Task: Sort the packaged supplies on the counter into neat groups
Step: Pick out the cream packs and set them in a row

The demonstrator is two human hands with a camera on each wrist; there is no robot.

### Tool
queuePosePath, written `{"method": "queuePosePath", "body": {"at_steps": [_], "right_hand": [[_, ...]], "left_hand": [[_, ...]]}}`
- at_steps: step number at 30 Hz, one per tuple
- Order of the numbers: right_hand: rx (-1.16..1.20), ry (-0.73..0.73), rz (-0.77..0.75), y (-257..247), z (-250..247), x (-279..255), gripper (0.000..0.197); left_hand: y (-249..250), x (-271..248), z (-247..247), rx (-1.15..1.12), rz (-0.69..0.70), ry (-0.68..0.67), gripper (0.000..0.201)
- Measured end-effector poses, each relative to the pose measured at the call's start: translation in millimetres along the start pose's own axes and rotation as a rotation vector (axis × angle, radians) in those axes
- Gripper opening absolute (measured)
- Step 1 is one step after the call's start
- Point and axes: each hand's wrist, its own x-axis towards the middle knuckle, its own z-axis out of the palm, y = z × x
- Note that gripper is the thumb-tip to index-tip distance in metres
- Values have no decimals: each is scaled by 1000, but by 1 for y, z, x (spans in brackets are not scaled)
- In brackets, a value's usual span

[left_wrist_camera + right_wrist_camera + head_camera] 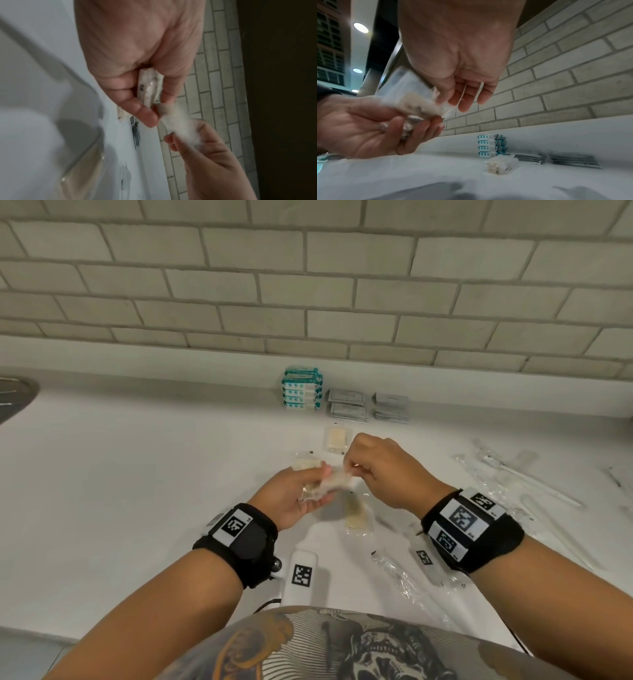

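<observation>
While left hand [291,498] grips clear packets [327,486], right hand [383,470] pinches one packet's edge

A small clear packet with pale beige contents [325,486] is held above the white desk [137,474], its plastic crinkled and blurred in the wrist views. More like it lie on the desk: one flat packet just behind [337,438], one to the left [306,463] and a long one nearer the person [356,513]. At the back, by the brick wall, a stack of teal-and-white packs [302,388] stands upright; just to its right sit two low stacks of flat grey-white sachets [347,405], [391,407], side by side. To the right, long clear-wrapped items [513,474] lie scattered and overlapping, and another clear wrapper [399,575] lies near the desk's front edge.
</observation>
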Motion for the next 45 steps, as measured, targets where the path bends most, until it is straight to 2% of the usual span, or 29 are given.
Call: {"method": "queuePosePath", "body": {"at_steps": [2,4,6,9,11,16,18,20,23,25,28,34,37,40,43,45], "right_hand": [[92,26,53,1,3,0,18],[294,76,236,-1,0,1,16],[511,32,416,-3,-2,4,17],[608,-11,498,-5,2,6,22],[613,20,505,-6,4,7,21],[593,-77,484,-11,3,11,9],[606,-70,469,-12,0,13,9],[573,-80,442,-12,-6,15,2],[264,-39,441,-5,-14,22,10],[246,-24,467,5,-18,25,12],[345,-87,488,17,-15,24,9],[227,-227,488,28,12,22,10],[123,-340,473,28,23,21,8],[9,-437,458,29,35,17,18],[98,-322,470,20,29,19,27],[329,-194,459,7,17,23,24]], "left_hand": [[1,2,-2,47,86,62,21],[2,2,-5,92,153,93,24],[1,2,-4,116,202,74,23],[0,-1,0,145,254,32,24],[0,-1,1,158,270,26,23],[1,-2,-1,251,297,82,19],[0,-3,-1,307,297,64,19],[-1,-4,-1,307,293,50,16],[-1,-3,-3,216,272,79,13],[0,-3,-6,145,248,99,13],[0,-1,-13,50,209,106,22],[1,-1,-15,5,170,75,35],[-2,-3,-17,-14,158,38,35],[-5,-6,-21,19,155,6,28],[-6,-8,-22,54,162,23,28],[-5,-8,-21,62,166,31,24]]}}
